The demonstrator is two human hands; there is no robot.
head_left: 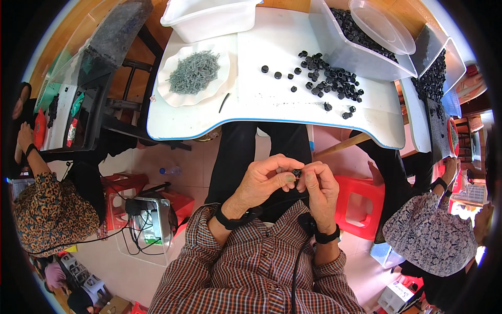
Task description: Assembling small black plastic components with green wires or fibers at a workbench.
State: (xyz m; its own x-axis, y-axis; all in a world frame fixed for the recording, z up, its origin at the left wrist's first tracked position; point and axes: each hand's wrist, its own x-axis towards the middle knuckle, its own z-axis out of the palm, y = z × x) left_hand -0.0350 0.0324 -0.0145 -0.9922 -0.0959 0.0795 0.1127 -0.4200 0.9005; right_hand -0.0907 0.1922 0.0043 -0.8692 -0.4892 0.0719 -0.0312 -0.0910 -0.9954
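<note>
My left hand (264, 180) is closed in a pinch on a small black cap-like part (297, 172), held above my lap in front of the table edge. Close against it, my right hand (320, 184) has its thumb and fingers drawn together at the same part. Whatever those right fingertips grip is too small to make out. On the white table (251, 78) lies a loose pile of similar black round parts (334, 81). To its left, a white wavy-edged plate (166, 93) carries a heap of thin grey-green pieces (194, 72).
A white tub (209, 21) stands at the table's back. A clear bin (361, 60) of black parts, with a lid (381, 26) on top, is at back right. One thin black strip (224, 103) lies near the plate. Co-workers sit on both sides; a red stool (361, 204) is beside me.
</note>
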